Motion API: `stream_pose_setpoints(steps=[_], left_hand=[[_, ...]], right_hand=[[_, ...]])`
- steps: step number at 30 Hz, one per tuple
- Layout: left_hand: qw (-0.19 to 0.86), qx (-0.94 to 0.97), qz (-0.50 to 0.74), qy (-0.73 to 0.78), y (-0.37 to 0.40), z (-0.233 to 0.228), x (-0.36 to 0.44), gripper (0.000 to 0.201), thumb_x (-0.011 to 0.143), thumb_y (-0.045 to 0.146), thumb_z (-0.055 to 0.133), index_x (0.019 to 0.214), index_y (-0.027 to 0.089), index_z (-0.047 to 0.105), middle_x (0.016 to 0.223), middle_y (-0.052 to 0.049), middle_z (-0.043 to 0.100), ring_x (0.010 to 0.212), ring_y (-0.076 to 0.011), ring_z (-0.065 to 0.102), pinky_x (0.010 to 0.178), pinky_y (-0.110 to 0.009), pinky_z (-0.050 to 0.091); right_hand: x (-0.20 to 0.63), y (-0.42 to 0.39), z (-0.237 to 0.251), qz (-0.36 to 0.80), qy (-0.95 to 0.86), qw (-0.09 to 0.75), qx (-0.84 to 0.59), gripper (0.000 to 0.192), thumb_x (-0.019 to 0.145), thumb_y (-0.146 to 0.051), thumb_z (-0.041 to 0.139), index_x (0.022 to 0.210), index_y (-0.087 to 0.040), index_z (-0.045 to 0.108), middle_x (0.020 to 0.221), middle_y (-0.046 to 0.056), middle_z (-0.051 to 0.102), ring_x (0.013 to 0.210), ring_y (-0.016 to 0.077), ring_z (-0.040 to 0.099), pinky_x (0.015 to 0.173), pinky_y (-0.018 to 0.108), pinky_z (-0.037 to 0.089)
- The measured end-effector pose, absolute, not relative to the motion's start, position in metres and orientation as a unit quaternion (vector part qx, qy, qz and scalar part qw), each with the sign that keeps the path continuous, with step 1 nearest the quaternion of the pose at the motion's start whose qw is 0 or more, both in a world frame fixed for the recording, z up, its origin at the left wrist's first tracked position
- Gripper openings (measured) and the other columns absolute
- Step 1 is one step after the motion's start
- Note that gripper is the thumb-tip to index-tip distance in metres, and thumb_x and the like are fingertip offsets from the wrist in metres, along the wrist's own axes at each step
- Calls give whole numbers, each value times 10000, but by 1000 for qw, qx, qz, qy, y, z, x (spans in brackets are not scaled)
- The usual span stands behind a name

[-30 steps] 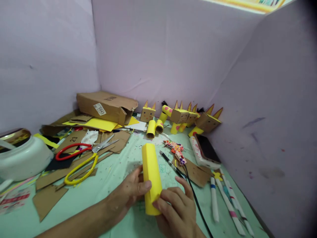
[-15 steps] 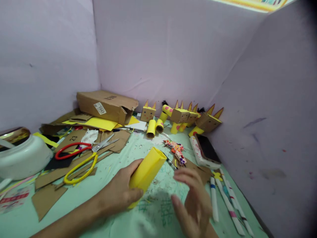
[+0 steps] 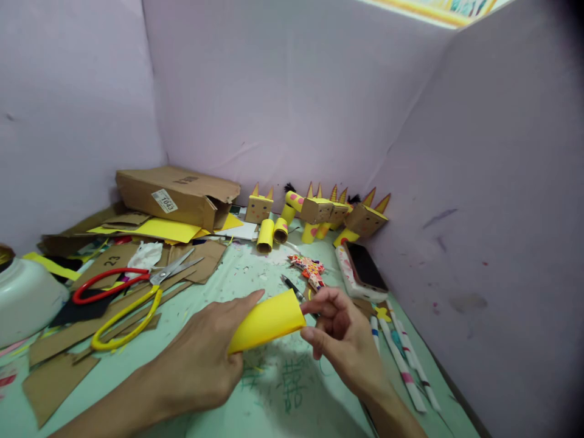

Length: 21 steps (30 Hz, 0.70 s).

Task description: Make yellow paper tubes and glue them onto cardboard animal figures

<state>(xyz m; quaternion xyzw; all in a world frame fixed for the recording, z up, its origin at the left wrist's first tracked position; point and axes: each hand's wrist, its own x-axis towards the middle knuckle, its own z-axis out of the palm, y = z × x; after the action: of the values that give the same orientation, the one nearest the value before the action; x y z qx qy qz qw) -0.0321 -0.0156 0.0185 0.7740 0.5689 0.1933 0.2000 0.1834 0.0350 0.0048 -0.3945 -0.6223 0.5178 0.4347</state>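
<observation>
The rolled yellow paper tube looks matt and smooth. The brown corrugated cardboard box and flat cardboard scraps are dull and rough-edged. The scissors have shiny metal blades and glossy red and yellow plastic handles. The pale green desk looks smooth, scribbled and speckled.

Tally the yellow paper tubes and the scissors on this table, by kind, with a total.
Large yellow tube, held in the left hand, right hand at its end: 1
Short yellow tubes lying near the back: 2
Red-handled scissors: 1
Yellow-handled scissors: 1
Total: 5
</observation>
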Motion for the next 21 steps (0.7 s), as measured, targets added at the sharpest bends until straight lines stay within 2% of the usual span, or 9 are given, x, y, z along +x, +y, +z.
stream_pose_setpoints(steps=[2,3,7,9,12,15,18,21], left_hand=[[193,777,191,569,-15,21,-32,809,610,64,443,1393,197,293,1350,-71,492,1151,-254,498,974,-409,372],[191,778,190,568,-15,21,-32,815,608,62,443,1396,199,289,1336,-75,505,1130,-258,510,962,-414,377],[196,779,196,562,-13,20,-31,813,608,57,458,1392,220,317,1223,-84,592,1023,-282,554,904,-434,396],[206,779,212,552,-11,20,-31,802,613,62,481,1384,234,340,1165,-82,625,978,-286,565,881,-430,406],[211,783,275,516,-8,26,-35,743,644,137,580,1354,255,395,1271,-76,559,1106,-312,500,969,-434,347],[165,718,408,539,-6,33,-43,686,670,276,657,1317,256,430,1374,-69,454,1232,-309,393,1045,-423,270],[176,586,526,590,-4,29,-50,498,721,323,622,1195,213,513,1229,-89,555,1049,-250,537,927,-381,408],[316,506,558,577,-2,18,-50,391,697,354,642,1035,166,589,1030,-87,626,814,-184,581,705,-294,490]], right_hand=[[180,37,3,563,-575,445,-393,431,554,-228,783,925,-217,562,852,5,663,407,34,454,370,168,409],[179,37,3,576,-567,437,-396,442,533,-216,788,922,-206,579,813,3,665,395,35,457,360,164,403],[175,35,3,582,-607,371,-395,188,615,-249,727,770,-155,674,487,-41,558,349,51,449,319,141,319],[176,33,-2,572,-626,359,-390,169,688,-309,676,667,-142,677,418,-40,516,328,49,422,316,145,294],[178,34,-15,549,-584,413,-434,310,719,-417,651,615,-125,661,357,-23,511,298,45,378,317,151,278],[182,40,-25,559,-463,508,-464,353,659,-474,702,681,-124,661,342,-34,500,295,34,351,302,128,225],[184,45,-25,599,-375,553,-441,369,595,-461,758,704,-129,640,348,-67,459,295,7,303,301,102,177],[184,45,-22,614,-357,557,-430,387,564,-458,779,688,-127,621,345,-78,441,287,-1,277,299,100,161]])
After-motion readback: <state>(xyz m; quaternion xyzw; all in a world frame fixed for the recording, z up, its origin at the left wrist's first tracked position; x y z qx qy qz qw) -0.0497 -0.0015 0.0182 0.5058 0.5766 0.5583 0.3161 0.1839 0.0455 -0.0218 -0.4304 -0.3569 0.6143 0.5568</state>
